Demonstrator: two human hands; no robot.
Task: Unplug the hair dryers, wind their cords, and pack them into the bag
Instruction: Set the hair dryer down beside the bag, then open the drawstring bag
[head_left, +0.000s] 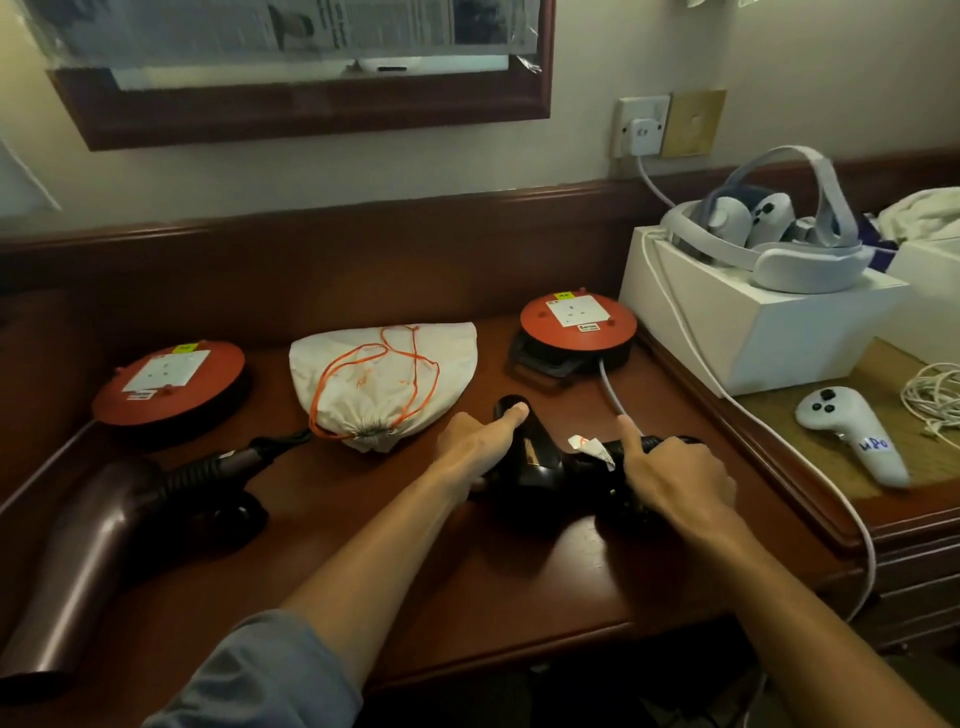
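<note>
A black hair dryer (540, 467) is shown lying on the table (519, 571) directly under both hands, its long axis running roughly left to right between them. The left hand (478, 441) is laid over the dryer's head end with the thumb extended onto the round black end cap; the fingers are curled around the far side, and how firmly they are closed cannot be told. The right hand (675, 478) is closed over the handle end with its forefinger stretched out along the grey cord (610, 387), which leads away from the hands to a red cable reel (576, 325) just beyond the right hand. The cord is judged not yet wound, and the right hand is the nearer to it. A white tag (589, 447) with a red mark, not legible, is seen between the two hands on the handle. The white drawstring bag (384, 382) with orange cord lies beyond the left hand, its gathered mouth turned towards the hands; orange printing on it cannot be read. A second, brown hair dryer (93, 545) lies well to the left of the left hand, its barrel angled towards the viewer, with another red cable reel (171, 382) beyond it. Each reel carries a white socket plate, a yellow sticker and a small label, none readable. To the right of the right hand, a white controller (852, 434) bears blue handwriting, seemingly "MPO".
</note>
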